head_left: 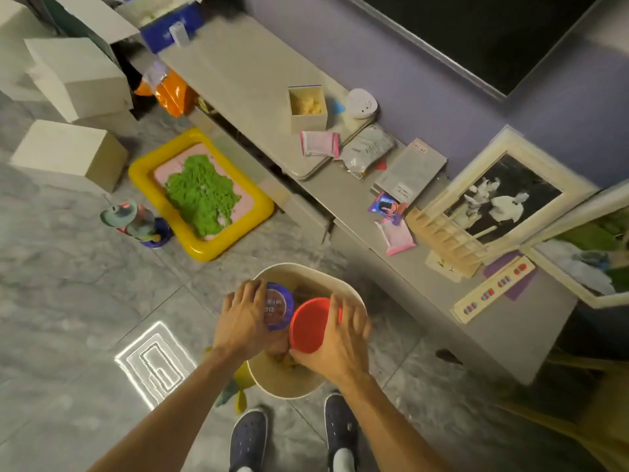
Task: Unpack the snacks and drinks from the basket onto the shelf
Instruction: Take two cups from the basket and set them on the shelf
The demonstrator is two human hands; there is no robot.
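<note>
Two hands: both reach down into one basket at the lower centre of the frame.
Boxes: pale cartons stacked on the grey floor at the upper left.
Yellow tray: an inflatable-looking rim around a pink base with a heap of green material, on the floor left of centre.
Toy figure: just beside the tray's lower left corner, standing on a blue base.
Left hand: fingers wrapped around the purple-lidded cup, clamped on its left side.
Purple-lidded cup: at the basket's left rim, lid facing up, printed label partly readable only as blurred characters.
Basket: a cream oval tub on the floor, in front of two dark blue shoes; whatever lies lower inside it is too hidden to tell.
Red-lidded cup: just right of the purple one, tilted, touching or nearly touching it.
Right hand: closed around the red-lidded cup from its right side, thumb under its lower edge.
Shelf: a long low grey unit running diagonally from upper centre to lower right, against a purple wall.
Pink packets: one lies on the shelf top near an open box; another further right.
Framed photo: leaning at the right end of the shelf.
</note>
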